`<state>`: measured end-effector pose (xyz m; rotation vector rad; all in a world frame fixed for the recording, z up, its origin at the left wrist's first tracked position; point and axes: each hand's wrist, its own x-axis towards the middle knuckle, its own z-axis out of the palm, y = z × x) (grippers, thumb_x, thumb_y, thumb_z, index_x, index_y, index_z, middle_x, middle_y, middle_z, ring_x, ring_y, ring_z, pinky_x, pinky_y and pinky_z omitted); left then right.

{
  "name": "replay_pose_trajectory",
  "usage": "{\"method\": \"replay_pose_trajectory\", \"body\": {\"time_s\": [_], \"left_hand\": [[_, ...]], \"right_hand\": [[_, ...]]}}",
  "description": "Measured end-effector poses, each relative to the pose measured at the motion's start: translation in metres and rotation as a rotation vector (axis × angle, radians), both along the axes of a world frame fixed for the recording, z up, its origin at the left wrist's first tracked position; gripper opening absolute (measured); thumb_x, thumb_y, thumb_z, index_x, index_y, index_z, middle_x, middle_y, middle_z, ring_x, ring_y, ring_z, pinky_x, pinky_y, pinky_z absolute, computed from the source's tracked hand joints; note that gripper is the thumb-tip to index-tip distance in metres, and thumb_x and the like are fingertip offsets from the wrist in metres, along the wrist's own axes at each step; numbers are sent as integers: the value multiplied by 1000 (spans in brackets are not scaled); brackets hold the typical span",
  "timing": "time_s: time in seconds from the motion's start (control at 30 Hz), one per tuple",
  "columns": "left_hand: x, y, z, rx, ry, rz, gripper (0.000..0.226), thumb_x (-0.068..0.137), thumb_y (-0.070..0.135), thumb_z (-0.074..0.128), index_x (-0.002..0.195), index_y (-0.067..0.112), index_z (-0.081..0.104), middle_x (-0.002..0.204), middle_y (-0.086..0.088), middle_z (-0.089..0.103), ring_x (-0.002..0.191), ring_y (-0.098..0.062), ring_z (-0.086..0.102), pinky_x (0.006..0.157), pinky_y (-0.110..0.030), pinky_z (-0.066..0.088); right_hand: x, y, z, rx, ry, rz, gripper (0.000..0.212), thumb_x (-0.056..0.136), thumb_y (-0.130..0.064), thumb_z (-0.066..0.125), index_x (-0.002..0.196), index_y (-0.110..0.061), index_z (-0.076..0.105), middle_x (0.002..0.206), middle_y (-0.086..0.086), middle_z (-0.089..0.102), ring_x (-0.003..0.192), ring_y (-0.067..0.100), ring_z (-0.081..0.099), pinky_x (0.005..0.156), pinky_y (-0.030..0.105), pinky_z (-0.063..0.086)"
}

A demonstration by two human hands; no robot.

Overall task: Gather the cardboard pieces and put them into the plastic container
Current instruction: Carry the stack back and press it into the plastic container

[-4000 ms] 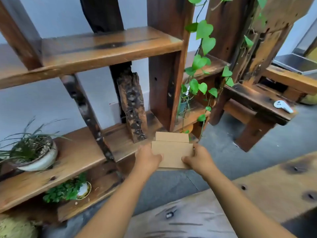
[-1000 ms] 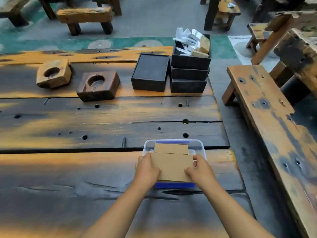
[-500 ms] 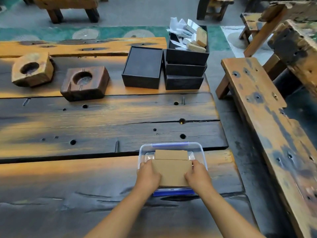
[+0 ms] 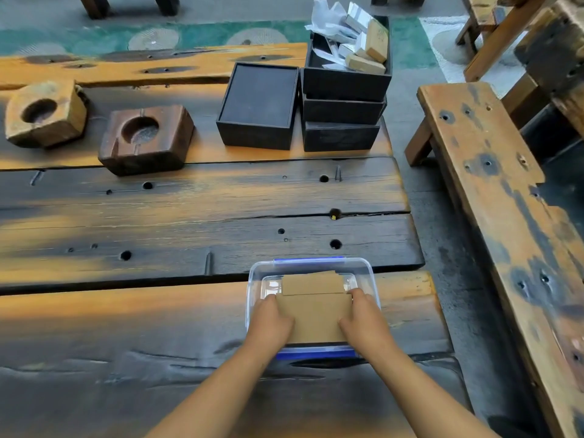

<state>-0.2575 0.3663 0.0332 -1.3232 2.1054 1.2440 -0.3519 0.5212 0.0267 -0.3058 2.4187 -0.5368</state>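
Observation:
A stack of brown cardboard pieces [image 4: 314, 314] lies flat inside the clear plastic container [image 4: 363, 267] with blue clips, near the table's front right. My left hand [image 4: 270, 322] grips the stack's left edge and my right hand [image 4: 363, 317] grips its right edge. A narrower piece sticks out at the far end of the stack. The near wall of the container is hidden behind my hands.
The wooden table [image 4: 189, 222] carries two hollowed wooden blocks [image 4: 145, 137] at the far left, a black box [image 4: 259, 105] and stacked black boxes [image 4: 343, 90] with paper and wood scraps. A long wooden bench [image 4: 499, 200] runs along the right.
I turned from the plant shelf to the table carrying the stack. Over the last second both hands lowered the cardboard down into the container.

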Motion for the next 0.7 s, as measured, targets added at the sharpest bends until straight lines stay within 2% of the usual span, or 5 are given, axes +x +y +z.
{"method": "replay_pose_trajectory", "body": {"time_s": [0.23,0.37,0.47,0.6,0.7], "left_hand": [[-13,-11,6,109,31,39,55,84,14,62,134,15,40,116,-7,62,99,-24,63,77,-29,50],[-23,-20,10,176,-13,-34,53,80,18,72,129,12,51,120,-10,66,108,-26,64,96,-38,53],[-28,-24,11,182,-82,-100,54,78,26,77,124,12,52,121,-7,64,112,-26,62,97,-40,53],[-31,-30,7,233,-137,-169,40,79,28,78,108,19,51,99,2,61,81,-14,58,62,-25,47],[-31,-38,3,265,-169,-215,38,78,30,80,103,21,52,83,9,57,69,-7,54,47,-22,39]], "right_hand": [[-9,-3,8,38,0,66,45,83,-19,56,126,-16,42,119,8,47,102,30,59,79,35,48],[-20,-10,10,68,-71,93,49,80,-30,59,123,-16,42,125,10,44,107,31,58,77,32,42],[-31,-16,10,106,-151,114,58,79,-37,64,128,-17,42,130,10,45,112,28,57,87,33,49],[-45,-23,10,117,-304,116,65,74,-41,75,126,-15,47,127,6,57,111,23,59,96,37,51],[-48,-23,10,122,-390,157,68,74,-43,77,129,-20,45,124,2,60,107,21,59,79,31,51]]}}
